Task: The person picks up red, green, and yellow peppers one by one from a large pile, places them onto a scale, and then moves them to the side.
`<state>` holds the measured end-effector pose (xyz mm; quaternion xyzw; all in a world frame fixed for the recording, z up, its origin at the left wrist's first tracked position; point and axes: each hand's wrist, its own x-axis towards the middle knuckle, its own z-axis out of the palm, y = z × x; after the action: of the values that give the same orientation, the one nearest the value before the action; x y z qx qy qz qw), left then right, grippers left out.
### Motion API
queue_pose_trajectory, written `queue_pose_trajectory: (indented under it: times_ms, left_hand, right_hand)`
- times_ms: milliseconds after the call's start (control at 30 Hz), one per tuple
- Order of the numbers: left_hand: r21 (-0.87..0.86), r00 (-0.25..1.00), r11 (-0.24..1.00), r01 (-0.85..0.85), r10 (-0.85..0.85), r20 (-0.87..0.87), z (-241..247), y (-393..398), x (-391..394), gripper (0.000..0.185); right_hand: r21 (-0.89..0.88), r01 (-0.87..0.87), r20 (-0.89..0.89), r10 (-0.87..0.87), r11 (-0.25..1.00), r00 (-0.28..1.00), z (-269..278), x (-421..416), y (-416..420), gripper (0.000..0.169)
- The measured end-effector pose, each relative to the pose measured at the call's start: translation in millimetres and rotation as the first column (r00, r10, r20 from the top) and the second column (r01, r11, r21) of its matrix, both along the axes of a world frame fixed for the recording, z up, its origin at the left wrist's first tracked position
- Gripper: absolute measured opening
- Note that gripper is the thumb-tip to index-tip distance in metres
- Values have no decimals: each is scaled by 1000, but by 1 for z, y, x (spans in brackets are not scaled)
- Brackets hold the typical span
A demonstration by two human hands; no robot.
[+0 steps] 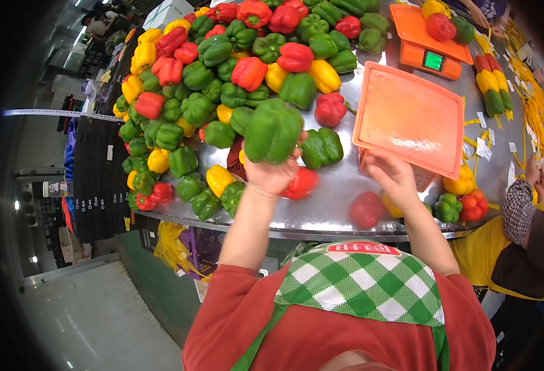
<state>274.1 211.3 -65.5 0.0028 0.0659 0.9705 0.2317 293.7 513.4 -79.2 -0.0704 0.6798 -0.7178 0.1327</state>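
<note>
My left hand [274, 174] holds up a large green bell pepper [273, 131] over the metal table. Nothing shows in my right hand [389, 174], whose fingers are apart at the near left edge of an orange scale's tray [411, 113]. That tray bears nothing. Between my hands lie a red bell pepper [301, 183] and, farther back, a green one [322, 148]. Another red pepper [367, 209] rests near the table edge, left of my right forearm, with a yellow one [391, 206] partly hidden by that arm.
A big heap of red, green and yellow peppers [197, 109] covers the left. At the back right, a second orange scale [432, 60] holds peppers. Yellow net bags [531, 106] and packed peppers [493, 88] lie right. A co-worker's checked sleeve [518, 211] is at the right edge.
</note>
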Motion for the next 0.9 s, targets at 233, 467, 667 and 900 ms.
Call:
queue_pose_trajectory:
  times_ms: [233, 467, 667, 900]
  left_hand:
    - [100, 996, 995, -20, 10, 94, -9, 78, 18, 61]
    - [-298, 999, 954, 44, -43, 10, -2, 92, 13, 63]
    - [-817, 985, 560, -139, 160, -58, -7, 40, -14, 38]
    - [-269, 794, -898, -348, -129, -594, -34, -72, -123, 89]
  right_hand:
    - [-19, -97, -313, 87, 995, 946, 28, -25, -50, 93]
    - [32, -46, -312, 53, 998, 949, 35, -21, -46, 96]
    - [15, 210, -190, -203, 978, 961, 22, -38, 5, 84]
    - [330, 526, -326, -428, 784, 843, 1, -61, 59, 78]
